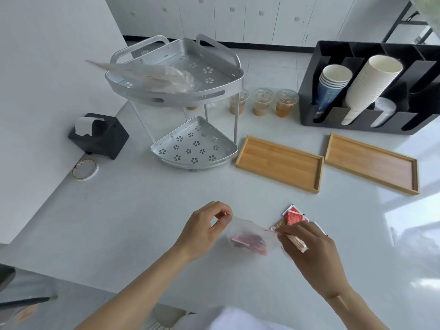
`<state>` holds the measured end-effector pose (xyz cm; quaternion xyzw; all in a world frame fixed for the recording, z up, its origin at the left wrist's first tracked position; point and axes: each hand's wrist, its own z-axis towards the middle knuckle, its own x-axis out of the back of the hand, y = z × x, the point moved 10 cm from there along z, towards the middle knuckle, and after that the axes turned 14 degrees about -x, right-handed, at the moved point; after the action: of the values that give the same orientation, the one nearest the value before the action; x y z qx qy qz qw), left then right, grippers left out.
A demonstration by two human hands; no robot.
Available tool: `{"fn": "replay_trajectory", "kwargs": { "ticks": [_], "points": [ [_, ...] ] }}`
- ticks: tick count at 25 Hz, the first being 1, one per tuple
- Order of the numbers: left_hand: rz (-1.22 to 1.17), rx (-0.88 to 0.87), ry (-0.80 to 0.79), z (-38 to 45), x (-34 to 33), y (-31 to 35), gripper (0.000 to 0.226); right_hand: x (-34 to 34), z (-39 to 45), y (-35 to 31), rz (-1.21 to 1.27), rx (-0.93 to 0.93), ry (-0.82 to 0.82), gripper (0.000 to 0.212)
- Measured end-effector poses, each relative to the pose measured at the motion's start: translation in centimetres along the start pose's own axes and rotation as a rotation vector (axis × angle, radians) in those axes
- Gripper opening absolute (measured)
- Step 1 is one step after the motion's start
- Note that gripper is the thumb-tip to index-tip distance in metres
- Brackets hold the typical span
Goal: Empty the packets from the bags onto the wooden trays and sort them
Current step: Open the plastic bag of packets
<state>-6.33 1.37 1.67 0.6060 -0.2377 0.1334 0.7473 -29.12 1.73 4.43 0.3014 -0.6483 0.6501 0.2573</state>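
Both hands hold a small clear plastic bag point(250, 235) just above the desk point(142, 210), stretched between them. The left hand point(204, 231) pinches one thin, crinkled corner between thumb and forefinger, the other fingers curled. The right hand point(312, 251) pinches the opposite edge, along a thin red strip, and also grips a slim tan stick packet point(297, 242). Inside the soft, filmy bag lie glossy red packets point(248, 241), blurred. More flat red-and-white packets point(294, 216) rest on the desk just beyond the right hand.

Farther back sit two shallow rectangular wooden trays, pale bamboo with raised rims: the near tray point(278, 163) and the far tray point(371, 163), side by side and slightly apart, with nothing in them. To their left stands a two-tier silver metal corner rack point(190, 96) with flower-shaped perforations; its upper shelf carries another translucent bag point(152, 77) with pale contents. Behind the rack's legs stand three clear lidded cups point(263, 101) of brownish and amber liquid. A black compartmented holder point(366, 91) at the right keeps leaning stacks of white and blue paper cups. At the left are a black box with a curl of white paper point(98, 135) and a roll of tape point(85, 169).

The desk is smooth, pale grey and glossy, catching window light at the right. White panelled cabinets point(238, 17) line the far wall above a dark base strip.
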Motion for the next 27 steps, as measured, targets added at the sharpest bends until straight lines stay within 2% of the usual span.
{"fn": "replay_trajectory", "kwargs": {
  "ticks": [5, 8, 10, 12, 14, 16, 19, 22, 24, 27],
  "points": [
    [-0.046, 0.008, 0.043, 0.9, -0.2, 0.9, 0.006, 0.4, -0.4, -1.7, -0.025, 0.108, 0.133, 0.004],
    [-0.175, 0.140, 0.071, 1.4, -0.9, 1.1, 0.029, 0.9, -0.9, -2.8, -0.064, 0.193, 0.310, 0.007],
    [-0.300, 0.292, 0.100, 1.1, -1.7, 0.9, 0.033, 1.0, -1.4, -3.6, -0.112, 0.248, 0.420, 0.012],
    [-0.409, 0.428, 0.029, 0.7, -3.2, 0.7, 0.027, 0.6, -1.5, -4.4, -0.143, 0.291, 0.462, 0.013],
    [-0.493, 0.487, -0.119, 0.5, -5.0, 1.3, 0.028, 0.1, -1.7, -4.9, -0.168, 0.325, 0.468, 0.014],
    [-0.499, 0.498, -0.167, 0.7, -5.5, 1.6, 0.027, -0.2, -1.8, -5.1, -0.174, 0.344, 0.449, 0.013],
    [-0.435, 0.510, -0.148, 1.2, -5.1, 1.3, 0.017, -0.6, -1.8, -4.7, -0.166, 0.340, 0.408, 0.012],
    [-0.407, 0.532, -0.176, 1.1, -5.3, 1.1, 0.011, -1.4, -1.9, -4.5, -0.146, 0.327, 0.285, 0.008],
    [-0.392, 0.523, -0.180, 0.9, -5.3, 0.9, 0.009, -1.8, -1.5, -3.8, -0.062, 0.206, 0.135, 0.015],
    [-0.372, 0.494, -0.192, 0.8, -5.3, 0.7, 0.009, -2.4, -0.2, -1.7, 0.256, -0.195, -0.137, 0.027]
  ]
}}
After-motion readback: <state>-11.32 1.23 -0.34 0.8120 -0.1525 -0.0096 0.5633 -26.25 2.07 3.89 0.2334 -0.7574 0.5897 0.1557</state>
